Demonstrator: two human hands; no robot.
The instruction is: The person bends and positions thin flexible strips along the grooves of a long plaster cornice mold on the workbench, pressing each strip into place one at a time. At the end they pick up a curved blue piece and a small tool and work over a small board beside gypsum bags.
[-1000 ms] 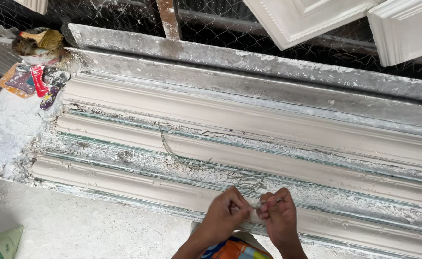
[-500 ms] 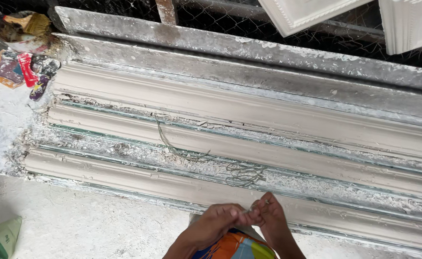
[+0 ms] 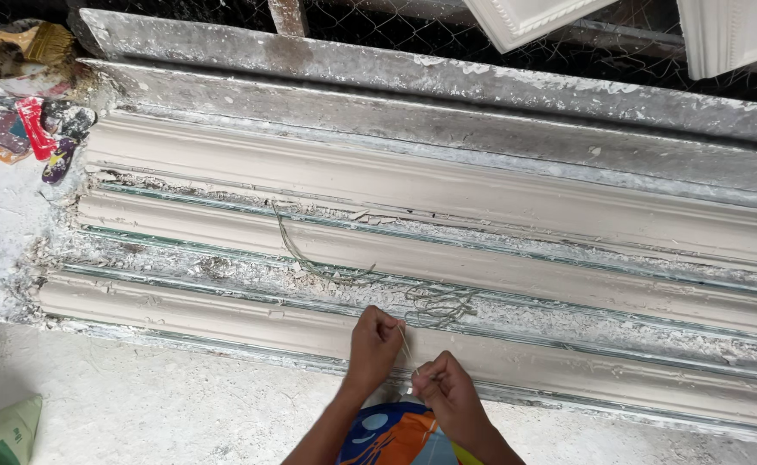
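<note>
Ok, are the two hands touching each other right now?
Apart. The head view shows a strip of plaster moulding between the left hand and the right hand; only a thin fibre strand runs between them.

Left hand (image 3: 374, 344) and right hand (image 3: 447, 392) pinched a thin fibre strand (image 3: 406, 344) over the near plaster moulding (image 3: 223, 314). Loose fibre tangle (image 3: 438, 301) lay just beyond. Brush (image 3: 38, 43) at far left.

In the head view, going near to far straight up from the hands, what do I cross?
Right hand and left hand pinching thin fibre strands → nearest plaster moulding strip → middle moulding strip → far moulding strip → plaster-splashed grey board → wire mesh.
</note>
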